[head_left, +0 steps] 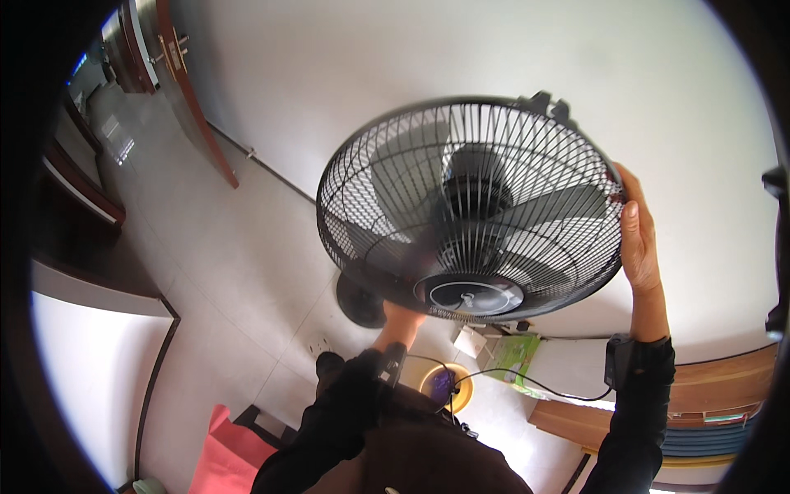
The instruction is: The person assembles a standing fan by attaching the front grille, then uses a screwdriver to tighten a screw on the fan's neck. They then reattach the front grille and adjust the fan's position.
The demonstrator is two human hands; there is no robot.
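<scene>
Pale wall point(271, 74) and light tiled floor point(230, 288) fill most of the head view, with a brown door point(196, 107) standing ajar at the upper left. Raised in front of the person is a large black fan point(469, 206), its wire cage tilted so that the round hub cover faces down toward the wearer. At the cage's right edge, the right hand point(639, 239) has its grip closed on the rim, thumb to the near side. Beneath the lower rim, the left hand point(404, 319) reaches in; its fingers are hidden, so whether that grip is spread or closed cannot be told. Just beyond it, a round black base point(360, 300) stands on the floor. Lower down, a dark cord point(543, 385) crosses above a yellow basin point(463, 395) with something purple inside, near a green box point(516, 354). Red fabric point(226, 457) shows at the lower left.
</scene>
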